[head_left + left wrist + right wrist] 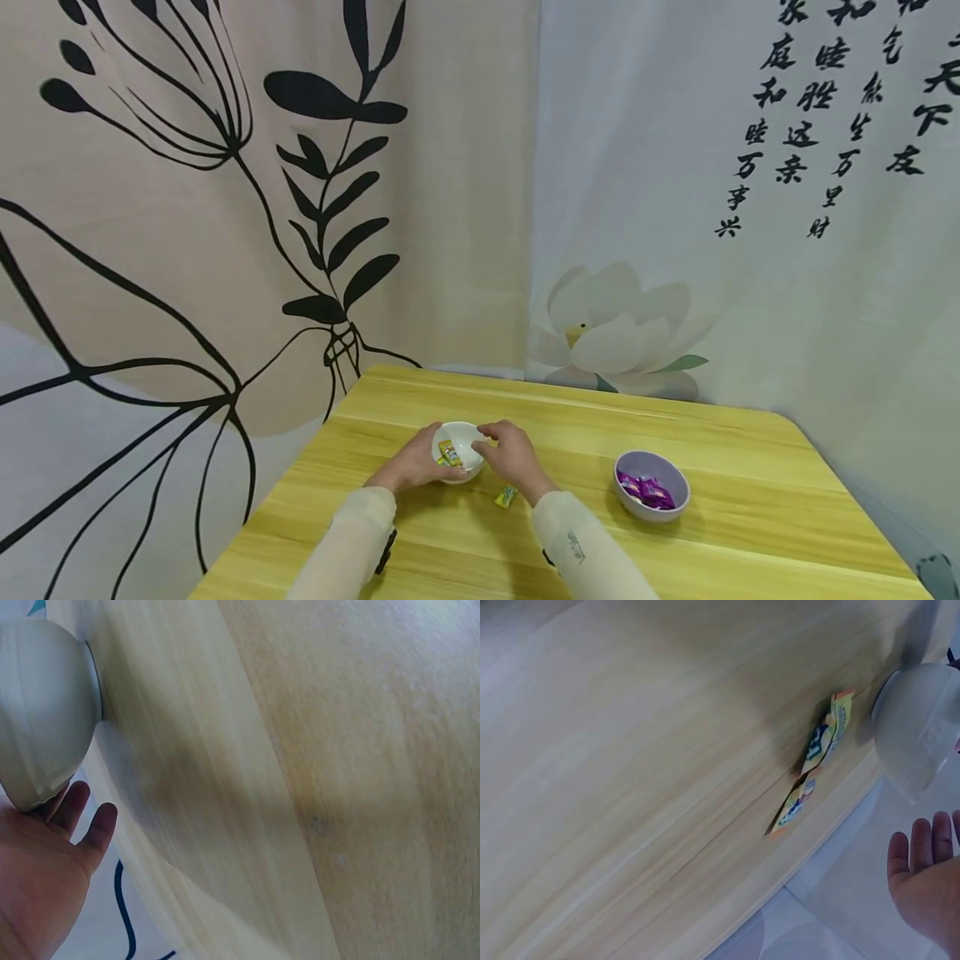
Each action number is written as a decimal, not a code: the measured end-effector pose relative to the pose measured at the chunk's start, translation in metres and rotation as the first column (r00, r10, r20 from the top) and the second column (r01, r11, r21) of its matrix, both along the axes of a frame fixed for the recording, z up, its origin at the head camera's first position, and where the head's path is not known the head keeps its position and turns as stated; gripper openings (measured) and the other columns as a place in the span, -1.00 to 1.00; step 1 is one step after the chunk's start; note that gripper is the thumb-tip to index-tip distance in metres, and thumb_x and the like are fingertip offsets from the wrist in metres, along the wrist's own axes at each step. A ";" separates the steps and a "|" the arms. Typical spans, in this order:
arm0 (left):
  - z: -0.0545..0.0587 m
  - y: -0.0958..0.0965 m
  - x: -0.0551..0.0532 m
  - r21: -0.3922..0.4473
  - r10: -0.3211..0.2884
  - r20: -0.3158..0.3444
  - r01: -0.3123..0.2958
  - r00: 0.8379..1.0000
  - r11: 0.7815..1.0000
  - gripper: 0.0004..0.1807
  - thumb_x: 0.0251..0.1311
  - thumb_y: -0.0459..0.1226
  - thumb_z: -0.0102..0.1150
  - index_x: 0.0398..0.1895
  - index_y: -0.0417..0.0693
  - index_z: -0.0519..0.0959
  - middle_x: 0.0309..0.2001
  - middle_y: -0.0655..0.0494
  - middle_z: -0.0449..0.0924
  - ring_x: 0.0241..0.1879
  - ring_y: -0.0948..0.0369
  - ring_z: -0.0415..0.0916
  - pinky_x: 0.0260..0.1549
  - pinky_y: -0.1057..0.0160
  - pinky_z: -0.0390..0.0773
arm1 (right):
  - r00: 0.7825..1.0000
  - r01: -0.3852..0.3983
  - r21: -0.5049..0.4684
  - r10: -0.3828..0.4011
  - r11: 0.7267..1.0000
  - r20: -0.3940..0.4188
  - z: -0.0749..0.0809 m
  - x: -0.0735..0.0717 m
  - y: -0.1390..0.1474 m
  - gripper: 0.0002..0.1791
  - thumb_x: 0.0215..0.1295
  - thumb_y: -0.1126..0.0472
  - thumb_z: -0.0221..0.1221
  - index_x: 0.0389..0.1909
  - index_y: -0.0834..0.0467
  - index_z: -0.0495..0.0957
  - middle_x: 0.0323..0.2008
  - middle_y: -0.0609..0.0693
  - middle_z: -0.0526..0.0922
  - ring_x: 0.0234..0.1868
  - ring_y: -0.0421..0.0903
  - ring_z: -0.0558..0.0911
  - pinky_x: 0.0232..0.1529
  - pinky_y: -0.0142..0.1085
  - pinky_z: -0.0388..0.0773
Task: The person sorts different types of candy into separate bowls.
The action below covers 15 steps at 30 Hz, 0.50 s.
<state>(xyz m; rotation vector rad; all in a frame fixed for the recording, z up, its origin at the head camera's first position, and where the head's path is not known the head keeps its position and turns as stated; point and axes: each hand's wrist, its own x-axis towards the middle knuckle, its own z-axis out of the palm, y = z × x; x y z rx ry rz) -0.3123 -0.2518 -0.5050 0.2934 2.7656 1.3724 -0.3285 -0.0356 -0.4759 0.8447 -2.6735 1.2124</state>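
A small white bowl (467, 437) stands on the wooden table with several yellow candy packets (450, 454) inside. My left hand (416, 461) holds its left side, thumb along the near rim and fingers round the outside. In the left wrist view, fingertips lie against the bowl's wall (45, 705). At the right rim hovers my right hand (516, 457), thumb and fingers spread with nothing between them. The right wrist view has the fingers (921, 844) extended, just short of the bowl. Below that hand, yellow candy packets (829, 733) lie on the table beside the bowl.
A purple bowl (675, 475) with several purple-wrapped candies (647, 492) stands farther right on the table (750, 517). Behind the table's back edge hangs a printed curtain (465, 208) with plant drawings and writing.
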 end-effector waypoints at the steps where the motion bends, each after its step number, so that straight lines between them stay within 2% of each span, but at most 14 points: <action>1: 0.000 0.001 0.000 -0.006 0.009 0.003 -0.009 1.000 1.000 0.08 -0.13 0.02 0.60 0.40 -0.22 0.22 0.13 -0.12 0.44 0.01 0.02 0.46 0.02 -0.08 0.46 | 1.000 0.007 -0.001 -0.007 1.000 -0.003 0.000 0.000 0.002 -0.60 0.38 0.16 0.24 0.11 0.33 0.59 0.00 0.20 0.61 0.01 0.19 0.60 -0.03 0.06 0.57; 5: 0.000 0.002 0.000 -0.011 0.028 0.009 -0.028 1.000 1.000 0.14 -0.13 0.01 0.61 0.45 -0.25 0.16 0.15 -0.13 0.43 0.06 -0.01 0.46 0.07 -0.11 0.44 | 1.000 0.027 0.004 -0.027 1.000 -0.006 0.000 0.000 0.011 -0.64 0.39 0.20 0.22 0.11 0.30 0.60 0.01 0.18 0.61 0.02 0.17 0.60 -0.01 0.05 0.57; 15: 0.001 0.002 -0.001 0.040 -0.007 -0.003 0.007 1.000 0.999 0.02 -0.13 -0.08 0.62 0.38 -0.23 0.26 0.13 -0.16 0.46 0.07 -0.07 0.46 0.04 -0.10 0.46 | 0.999 0.052 0.015 -0.052 0.999 -0.003 -0.002 0.003 0.036 -0.65 0.36 0.20 0.25 0.08 0.31 0.61 -0.02 0.18 0.63 0.00 0.18 0.60 -0.01 0.05 0.57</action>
